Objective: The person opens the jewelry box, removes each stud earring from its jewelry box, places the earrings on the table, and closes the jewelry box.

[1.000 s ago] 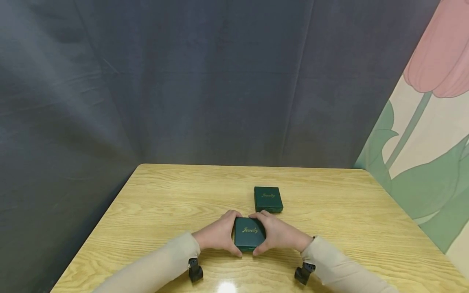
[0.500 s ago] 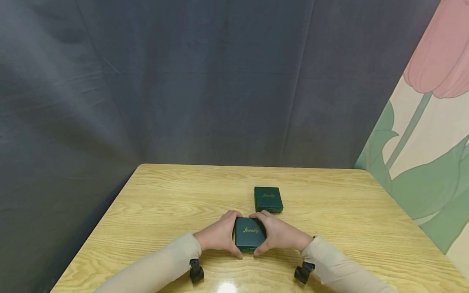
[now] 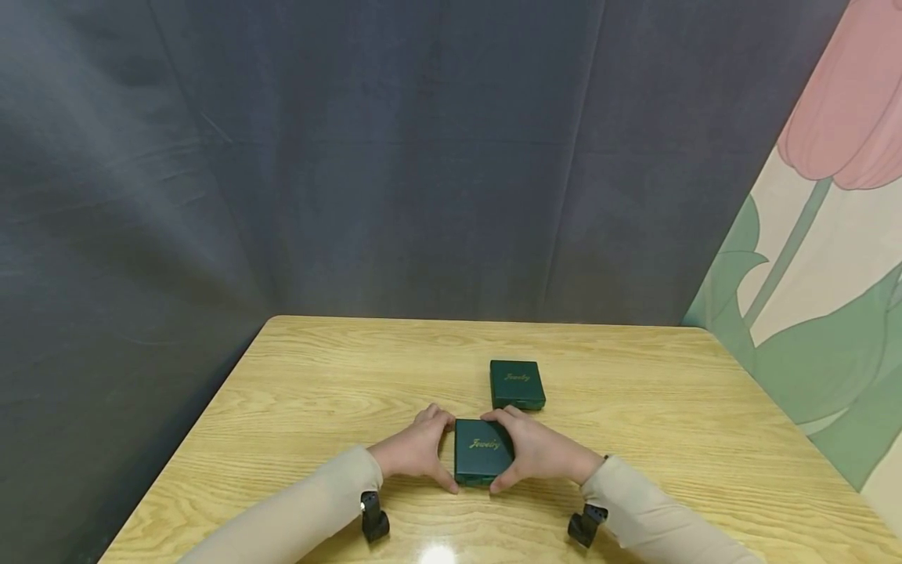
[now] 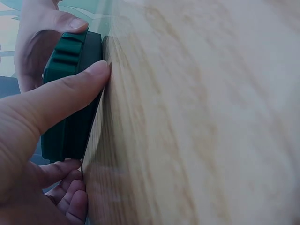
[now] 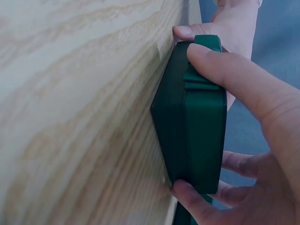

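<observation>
A dark green, square jewelry box (image 3: pixel 482 462) with gold "Jewelry" lettering lies closed on the table between both hands. My right hand (image 3: pixel 541 452) grips its right side, thumb at the front corner and fingers at the back; in the right wrist view the thumb rests on the box's (image 5: pixel 205 145) ridged edge. On the other side my left hand (image 3: pixel 414 450) curves loosely beside the box, with a narrow gap of table showing between them in the head view. Behind, slightly to the right, sits a matching jewelry box (image 3: pixel 517 384), also closed.
The light wood-grain table (image 3: pixel 317 384) carries both boxes. A dark blue-grey curtain (image 3: pixel 423 172) hangs at its back and left. To the right is a wall with a tulip mural (image 3: pixel 824 313). Each wrist wears a small black camera on a strap (image 3: pixel 374 518).
My left hand has drawn slightly left, away from the near box's side. My right hand keeps its grip, and the near box has shifted very slightly right. The far box stays put.
</observation>
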The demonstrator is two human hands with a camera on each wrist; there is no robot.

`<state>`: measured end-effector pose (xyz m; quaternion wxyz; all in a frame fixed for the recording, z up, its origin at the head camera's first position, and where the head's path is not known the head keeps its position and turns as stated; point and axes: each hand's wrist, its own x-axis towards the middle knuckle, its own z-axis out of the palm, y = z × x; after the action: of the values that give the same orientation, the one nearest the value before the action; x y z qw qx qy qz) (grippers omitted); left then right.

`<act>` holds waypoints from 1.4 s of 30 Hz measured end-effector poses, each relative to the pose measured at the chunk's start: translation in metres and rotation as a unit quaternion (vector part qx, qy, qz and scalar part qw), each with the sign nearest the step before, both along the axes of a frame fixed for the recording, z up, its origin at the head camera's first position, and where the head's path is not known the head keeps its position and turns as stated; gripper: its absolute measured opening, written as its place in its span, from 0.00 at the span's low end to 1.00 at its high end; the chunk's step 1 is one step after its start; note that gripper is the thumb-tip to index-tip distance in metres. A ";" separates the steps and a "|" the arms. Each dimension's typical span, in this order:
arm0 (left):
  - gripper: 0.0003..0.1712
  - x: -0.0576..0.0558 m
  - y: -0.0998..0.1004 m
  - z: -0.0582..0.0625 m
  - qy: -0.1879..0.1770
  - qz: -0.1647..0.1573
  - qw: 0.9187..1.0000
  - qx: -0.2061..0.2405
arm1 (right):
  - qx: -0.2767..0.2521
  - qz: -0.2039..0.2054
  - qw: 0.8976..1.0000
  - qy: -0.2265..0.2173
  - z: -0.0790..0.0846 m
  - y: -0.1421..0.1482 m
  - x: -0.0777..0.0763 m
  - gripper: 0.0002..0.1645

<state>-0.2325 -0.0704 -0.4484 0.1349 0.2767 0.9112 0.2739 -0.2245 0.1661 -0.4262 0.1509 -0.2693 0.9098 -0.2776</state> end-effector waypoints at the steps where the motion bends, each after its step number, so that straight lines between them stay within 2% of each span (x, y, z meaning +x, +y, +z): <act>1: 0.55 -0.001 0.000 -0.001 -0.001 -0.001 1.000 0.002 | 0.001 -0.001 1.000 0.000 0.000 0.000 0.000 0.59; 10: 0.52 -0.001 0.000 -0.001 -0.001 -0.007 1.000 0.005 | 0.002 0.004 1.000 -0.005 0.002 0.000 0.001 0.60; 18: 0.52 -0.001 -0.001 0.000 -0.002 -0.005 1.000 -0.003 | 0.027 0.042 0.999 0.022 0.007 -0.002 0.004 0.64; 29: 0.52 -0.002 -0.001 0.000 -0.009 -0.012 1.000 -0.013 | 0.059 0.081 0.992 0.074 0.010 -0.011 0.004 0.52; 34: 0.49 -0.002 -0.001 0.001 -0.016 -0.013 1.000 -0.013 | 0.073 0.095 0.990 0.079 0.012 -0.013 0.002 0.47; 42: 0.49 -0.001 0.000 0.003 -0.027 -0.009 1.000 -0.013 | 0.083 0.101 0.988 0.088 0.013 -0.015 0.000 0.45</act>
<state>-0.2338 -0.0708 -0.4455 0.1656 0.2753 0.9083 0.2678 -0.2244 0.1511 -0.4136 0.1194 -0.3698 0.9074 -0.1600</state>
